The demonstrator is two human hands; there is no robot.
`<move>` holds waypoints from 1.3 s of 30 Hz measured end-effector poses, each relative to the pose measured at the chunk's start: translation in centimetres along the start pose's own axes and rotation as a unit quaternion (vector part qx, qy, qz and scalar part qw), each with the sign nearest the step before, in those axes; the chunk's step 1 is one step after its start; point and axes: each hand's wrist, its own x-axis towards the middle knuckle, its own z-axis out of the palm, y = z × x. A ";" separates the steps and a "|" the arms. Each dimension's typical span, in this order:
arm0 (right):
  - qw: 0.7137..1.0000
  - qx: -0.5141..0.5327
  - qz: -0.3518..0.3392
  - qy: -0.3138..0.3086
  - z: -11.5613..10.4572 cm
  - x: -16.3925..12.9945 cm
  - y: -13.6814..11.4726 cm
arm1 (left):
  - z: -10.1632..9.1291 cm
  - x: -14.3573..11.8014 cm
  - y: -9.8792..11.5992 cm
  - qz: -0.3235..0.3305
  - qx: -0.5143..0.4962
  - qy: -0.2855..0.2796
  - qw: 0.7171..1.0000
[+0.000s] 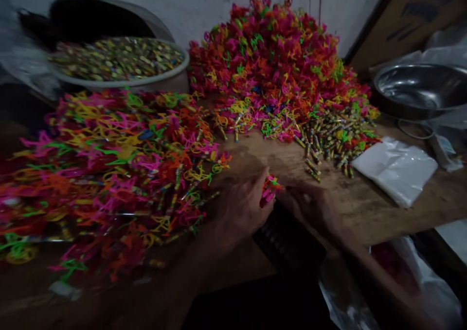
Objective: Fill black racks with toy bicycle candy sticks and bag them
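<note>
Head view: both hands meet at the near edge of the worn brown wooden tabletop (365,199). Left hand (237,211) has its fingers curled round a small bunch of pink, orange and green plastic pieces (270,188), pinched at the fingertips. Right hand (310,206) sits just beside it, fingers bent toward the same bunch; blurred and dim, can't tell whether it actually grips it. Bunch is held just above the table edge, between the two hands. Left of the hands: a wide flat heap of neon plastic ring-shaped pieces (109,174), touching the left forearm. Behind, against the wall: a taller mound of the same multicoloured plastic pieces (277,62). At its right foot: a scatter of small striped wrapped sticks (328,140). Right of those: a folded white plastic bag (396,169) lying flat. Back right: an empty steel bowl (419,89). Back left: a round pale basin of small multicoloured items (116,60)
</note>
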 end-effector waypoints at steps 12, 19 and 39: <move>0.935 -0.303 -0.151 -0.110 12.0 22.8 2.4 | -0.6 -0.3 0.5 -0.047 -0.087 -0.058 0.993; 0.924 -0.327 -0.141 -0.142 12.1 23.3 4.1 | -0.6 -0.3 0.2 -0.052 -0.095 -0.065 0.992; 0.925 -0.278 -0.182 -0.183 14.4 30.3 1.3 | -0.8 -0.5 0.5 -0.063 -0.102 -0.070 0.990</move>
